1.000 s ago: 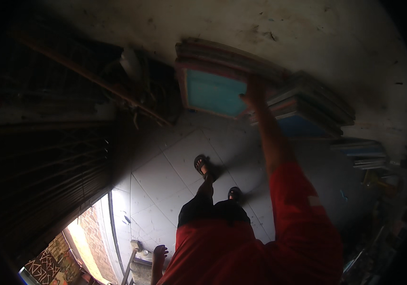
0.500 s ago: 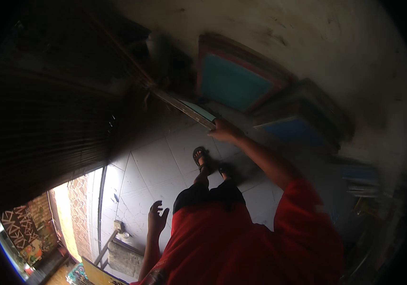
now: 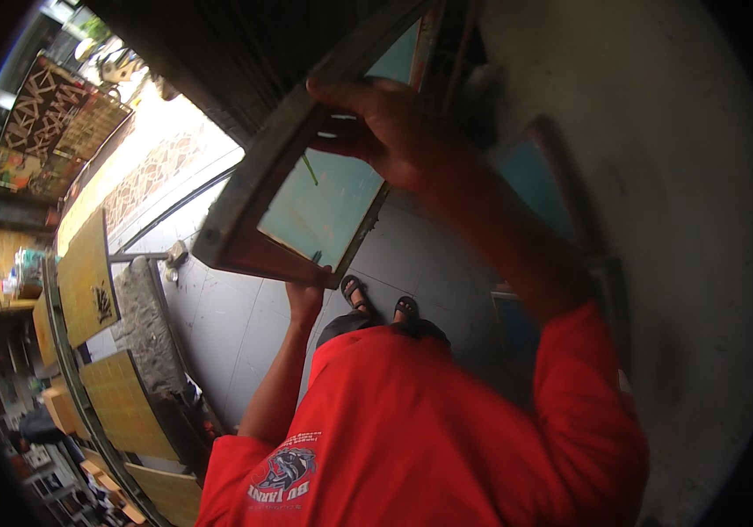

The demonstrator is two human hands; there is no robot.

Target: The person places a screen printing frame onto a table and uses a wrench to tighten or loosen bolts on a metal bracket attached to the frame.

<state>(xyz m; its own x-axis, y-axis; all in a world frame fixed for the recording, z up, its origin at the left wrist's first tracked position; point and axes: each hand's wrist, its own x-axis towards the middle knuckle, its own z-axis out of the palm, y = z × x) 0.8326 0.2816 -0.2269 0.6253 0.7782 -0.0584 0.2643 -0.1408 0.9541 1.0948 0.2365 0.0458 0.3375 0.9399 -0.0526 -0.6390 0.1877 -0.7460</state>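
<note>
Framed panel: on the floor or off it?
Off it: left hand and right hand hold the framed panel up, with floor visible beyond.

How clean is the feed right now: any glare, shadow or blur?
Head view: paving outside, upper left, is blown out by daylight; head view: the right hand on the frame is shaded and soft-edged; head view: the teal panel at right is dim and blurred; head view: black corners at right.

Daylight glares through the left doorway (image 3: 166,145); I see the right-hand wall (image 3: 680,237) dim, soft, edges curving into black.
</note>
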